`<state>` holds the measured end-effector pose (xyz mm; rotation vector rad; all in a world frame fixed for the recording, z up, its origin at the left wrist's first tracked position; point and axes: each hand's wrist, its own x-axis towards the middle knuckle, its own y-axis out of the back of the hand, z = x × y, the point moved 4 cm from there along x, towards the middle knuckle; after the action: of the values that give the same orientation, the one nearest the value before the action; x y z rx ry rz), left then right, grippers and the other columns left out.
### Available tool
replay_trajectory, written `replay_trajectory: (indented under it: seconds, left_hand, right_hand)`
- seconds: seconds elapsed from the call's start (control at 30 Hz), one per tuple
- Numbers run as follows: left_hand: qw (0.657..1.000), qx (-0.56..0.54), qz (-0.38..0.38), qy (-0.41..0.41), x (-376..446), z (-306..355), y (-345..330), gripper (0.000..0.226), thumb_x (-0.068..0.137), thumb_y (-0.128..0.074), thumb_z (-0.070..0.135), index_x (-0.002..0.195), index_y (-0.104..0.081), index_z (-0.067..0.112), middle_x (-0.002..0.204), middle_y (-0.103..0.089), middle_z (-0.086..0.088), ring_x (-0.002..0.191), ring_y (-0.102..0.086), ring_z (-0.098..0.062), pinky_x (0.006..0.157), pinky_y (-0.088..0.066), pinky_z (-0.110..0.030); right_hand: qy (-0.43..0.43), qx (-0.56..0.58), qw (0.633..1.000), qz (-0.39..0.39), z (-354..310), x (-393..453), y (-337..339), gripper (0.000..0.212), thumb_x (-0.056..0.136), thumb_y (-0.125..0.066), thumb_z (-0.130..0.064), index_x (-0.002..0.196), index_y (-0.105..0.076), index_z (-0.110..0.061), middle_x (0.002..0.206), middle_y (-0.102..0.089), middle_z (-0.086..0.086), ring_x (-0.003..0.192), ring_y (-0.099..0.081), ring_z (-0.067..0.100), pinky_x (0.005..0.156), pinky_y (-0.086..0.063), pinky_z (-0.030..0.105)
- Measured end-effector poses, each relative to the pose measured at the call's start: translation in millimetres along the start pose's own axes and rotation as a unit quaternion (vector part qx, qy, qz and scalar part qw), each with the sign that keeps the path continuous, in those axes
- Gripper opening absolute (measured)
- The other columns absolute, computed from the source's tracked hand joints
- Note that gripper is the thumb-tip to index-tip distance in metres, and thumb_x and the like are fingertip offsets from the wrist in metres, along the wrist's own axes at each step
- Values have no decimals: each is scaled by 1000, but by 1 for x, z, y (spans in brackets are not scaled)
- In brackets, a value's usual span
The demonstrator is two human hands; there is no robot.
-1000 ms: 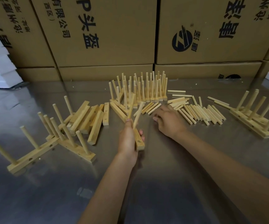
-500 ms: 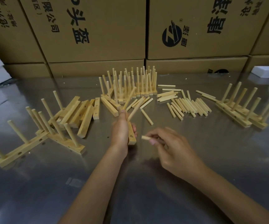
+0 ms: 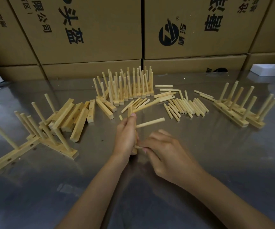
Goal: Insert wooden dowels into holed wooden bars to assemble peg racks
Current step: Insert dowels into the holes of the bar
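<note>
The left hand [image 3: 125,138] is gripping the bar [image 3: 134,151] upright — right fingers [image 3: 147,148] are pinching a dowel [image 3: 138,147] at its low end, bare bench [image 3: 216,154] beside.

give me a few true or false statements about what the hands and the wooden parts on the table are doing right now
1. The left hand grips a wooden bar that already carries two dowels. True.
2. The right hand rests flat on the loose dowels. False: it pinches a dowel end at the lower part of the held bar.
3. A pile of loose dowels lies beyond the right hand. True.
4. The empty holed bars are stacked at the far right. False: they lie left of the hands; finished racks stand at the far right.
5. Cardboard boxes stand behind the table. True.
</note>
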<state>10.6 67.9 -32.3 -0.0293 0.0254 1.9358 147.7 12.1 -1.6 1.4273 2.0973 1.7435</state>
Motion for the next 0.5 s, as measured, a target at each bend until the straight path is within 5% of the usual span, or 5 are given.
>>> replay_trajectory:
  seconds: [0.2, 0.5]
  left_hand:
    - [1000, -22, -2, 1, -2, -4, -5, 40, 99, -56, 42, 95, -67, 4, 69, -59, -9, 61, -56, -17, 57, -46, -28]
    - [999, -36, -24, 6, -4, -1, -7, 37, 99, -57, 41, 101, -70, 6, 81, -60, -11, 71, -55, -23, 63, -44, -32]
  right_hand:
    - [-5, -43, 999, -28, -5, 4, -1, 14, 88, -55, -11, 91, -67, -19, 83, -55, -10, 80, -42, 8, 62, -30, 20]
    - [-87, 62, 994, 4, 2, 7, -12, 13, 85, -56, -13, 84, -67, -20, 79, -69, -7, 73, -62, 15, 65, -50, 38]
